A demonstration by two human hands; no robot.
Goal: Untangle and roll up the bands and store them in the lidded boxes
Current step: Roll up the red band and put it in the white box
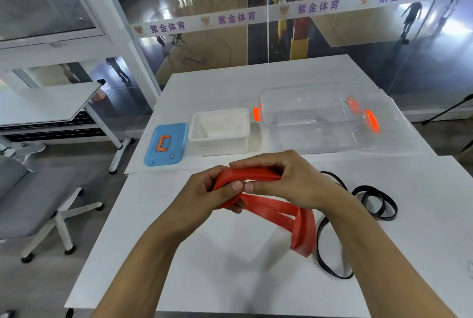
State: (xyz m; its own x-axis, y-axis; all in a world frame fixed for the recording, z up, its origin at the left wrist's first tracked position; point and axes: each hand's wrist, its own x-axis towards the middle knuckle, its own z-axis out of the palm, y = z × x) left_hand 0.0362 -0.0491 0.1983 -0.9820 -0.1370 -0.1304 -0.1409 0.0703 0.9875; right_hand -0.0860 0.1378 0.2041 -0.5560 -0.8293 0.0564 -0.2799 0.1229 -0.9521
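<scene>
My left hand (217,196) and right hand (279,179) meet above the near white table (204,253), both clamped on one red band (271,208). The fingers of my left hand curl round the band's left end, thumb on top; the fingers of my right hand curl over the upper fold, thumb tip meeting my left thumb. Between the hands the gripped stretch of the band runs left to right, slightly arched. Below my right wrist two flat strands run down and to the right, then turn in a doubled loop that rests on the table near my right forearm. The band is wide, flat and matt orange-red, with a smooth rubbery surface and a paler sheen along its edges.

A thin black band (376,202) lies in loose overlapping loops on the table to the right of my right arm, partly hidden behind it.

On the far table (230,82) stand, from left to right: a blue lid (166,144) with an orange handle, lying flat; an open white box (221,130) just beside it; and a clear box (307,118) with orange clips, its clear lid (384,128) leaning against its right side. A grey chair (30,205) stands on the floor to the left.
</scene>
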